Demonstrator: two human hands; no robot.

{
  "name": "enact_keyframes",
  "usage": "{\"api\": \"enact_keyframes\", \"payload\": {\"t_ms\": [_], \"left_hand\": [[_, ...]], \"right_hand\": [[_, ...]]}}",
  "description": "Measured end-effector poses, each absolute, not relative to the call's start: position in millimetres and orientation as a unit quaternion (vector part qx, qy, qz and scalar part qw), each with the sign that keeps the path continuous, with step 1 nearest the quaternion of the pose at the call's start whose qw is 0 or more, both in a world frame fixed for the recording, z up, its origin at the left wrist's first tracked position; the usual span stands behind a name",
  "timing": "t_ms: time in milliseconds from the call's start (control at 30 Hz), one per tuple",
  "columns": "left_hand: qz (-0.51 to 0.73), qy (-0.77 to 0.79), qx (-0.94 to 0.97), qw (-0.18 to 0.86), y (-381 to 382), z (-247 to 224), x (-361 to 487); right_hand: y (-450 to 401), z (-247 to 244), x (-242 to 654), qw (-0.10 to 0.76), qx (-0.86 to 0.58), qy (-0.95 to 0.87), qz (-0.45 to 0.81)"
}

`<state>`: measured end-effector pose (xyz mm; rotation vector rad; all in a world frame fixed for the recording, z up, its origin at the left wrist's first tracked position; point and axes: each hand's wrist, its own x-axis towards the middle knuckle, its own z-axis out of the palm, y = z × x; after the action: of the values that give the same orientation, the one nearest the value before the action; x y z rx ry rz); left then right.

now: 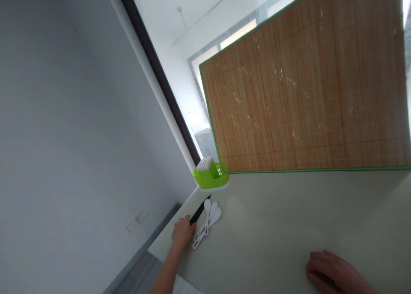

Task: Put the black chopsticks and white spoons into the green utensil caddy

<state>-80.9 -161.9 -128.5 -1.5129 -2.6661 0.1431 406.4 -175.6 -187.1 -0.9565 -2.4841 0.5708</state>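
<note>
My left hand (183, 232) is at the left edge of the pale table, its fingers closed around the near end of a long, slim black object (199, 211). The object's far end narrows to a tip; its exact kind is too small to tell. Beside it, several white spoons (211, 215) lie overlapping, their handles angled towards me and marked near the ends. Behind them stands a bright green cutlery holder (212, 178) with a white slotted part and a white base. My right hand (334, 271) rests on the table at the lower right, fingers curled, with nothing visible in them.
A brown bamboo mat (305, 88) with green edging stands upright along the table's back against a glass pane (180, 41). A grey wall (80, 135) with sockets (136, 222) lies left of the table (266, 225).
</note>
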Motion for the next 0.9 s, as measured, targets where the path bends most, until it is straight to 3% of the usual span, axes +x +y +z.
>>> {"api": "enact_keyframes", "payload": {"t_ms": [900], "left_hand": [[0.105,-0.866,-0.483,-0.071,-124,-121,-108]], "right_hand": [[-177,-189,407,0.218,-0.34,-0.892,0.204]]}}
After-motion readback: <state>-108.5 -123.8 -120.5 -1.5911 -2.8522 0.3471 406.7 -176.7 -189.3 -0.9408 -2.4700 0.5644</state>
